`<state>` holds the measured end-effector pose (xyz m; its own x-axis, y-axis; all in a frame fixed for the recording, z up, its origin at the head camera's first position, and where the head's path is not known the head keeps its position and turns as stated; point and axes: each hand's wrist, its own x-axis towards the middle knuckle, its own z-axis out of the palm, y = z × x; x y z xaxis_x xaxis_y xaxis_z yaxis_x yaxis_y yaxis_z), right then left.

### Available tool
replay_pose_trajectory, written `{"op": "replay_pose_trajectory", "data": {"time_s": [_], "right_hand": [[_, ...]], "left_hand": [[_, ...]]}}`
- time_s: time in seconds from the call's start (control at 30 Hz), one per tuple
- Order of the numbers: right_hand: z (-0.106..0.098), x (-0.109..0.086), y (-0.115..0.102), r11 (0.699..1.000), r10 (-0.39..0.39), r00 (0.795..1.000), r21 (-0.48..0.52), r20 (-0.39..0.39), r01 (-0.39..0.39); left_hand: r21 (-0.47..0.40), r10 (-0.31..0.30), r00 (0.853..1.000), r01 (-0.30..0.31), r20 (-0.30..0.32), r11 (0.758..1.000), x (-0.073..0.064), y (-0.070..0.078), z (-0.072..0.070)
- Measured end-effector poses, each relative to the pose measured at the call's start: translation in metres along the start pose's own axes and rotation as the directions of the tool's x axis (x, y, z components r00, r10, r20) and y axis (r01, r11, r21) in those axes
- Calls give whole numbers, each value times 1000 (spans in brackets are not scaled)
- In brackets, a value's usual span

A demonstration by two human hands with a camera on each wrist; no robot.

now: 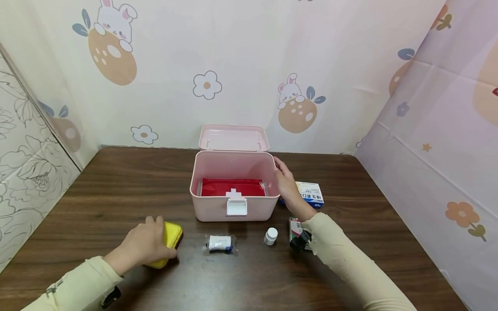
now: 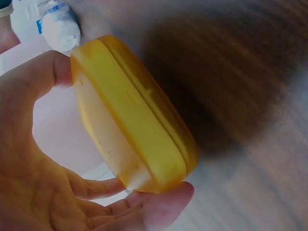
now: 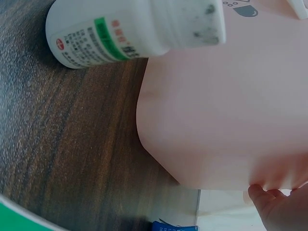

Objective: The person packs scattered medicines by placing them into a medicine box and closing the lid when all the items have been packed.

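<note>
My left hand (image 1: 142, 244) grips a yellow plastic case (image 1: 172, 234) with rounded corners at the left front of the table. In the left wrist view the thumb and fingers hold opposite ends of the case (image 2: 139, 115), tilted over the wood. A pink lidded box (image 1: 214, 209) stands at the centre, its lid (image 1: 233, 139) raised behind it. Inside lies a red pouch (image 1: 221, 186) with a zipper. My right hand (image 1: 289, 190) rests against the box's right wall, fingers extended; its fingertips touch the pink side in the right wrist view.
In front of the box lie a wrapped white roll (image 1: 219, 243) and a small white bottle (image 1: 270, 236). A green and white carton (image 1: 295, 227) is partly under the right forearm. Beyond that hand is a blue and white carton (image 1: 310, 193). Patterned curtains (image 1: 241, 52) border the table.
</note>
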<state>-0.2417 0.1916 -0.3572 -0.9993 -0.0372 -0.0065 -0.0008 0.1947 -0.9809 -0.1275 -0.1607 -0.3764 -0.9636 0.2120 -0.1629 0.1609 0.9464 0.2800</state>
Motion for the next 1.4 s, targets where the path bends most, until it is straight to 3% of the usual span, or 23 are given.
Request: {"op": "replay_pose_trajectory", "data": {"time_s": [0.3, 0.8, 1.4], "right_hand": [[-2, 1, 0, 1000, -7, 1000, -3, 1, 7], [-1, 1, 0, 1000, -7, 1000, -3, -6, 7], [-1, 3, 3, 1000, -23, 1000, 1, 6, 23]], "left_hand": [[52, 30, 996, -26, -85, 998, 0, 5, -24], [99, 109, 970, -89, -218, 991, -2, 19, -78], [144, 189, 955, -159, -228, 977, 20, 55, -116]]}}
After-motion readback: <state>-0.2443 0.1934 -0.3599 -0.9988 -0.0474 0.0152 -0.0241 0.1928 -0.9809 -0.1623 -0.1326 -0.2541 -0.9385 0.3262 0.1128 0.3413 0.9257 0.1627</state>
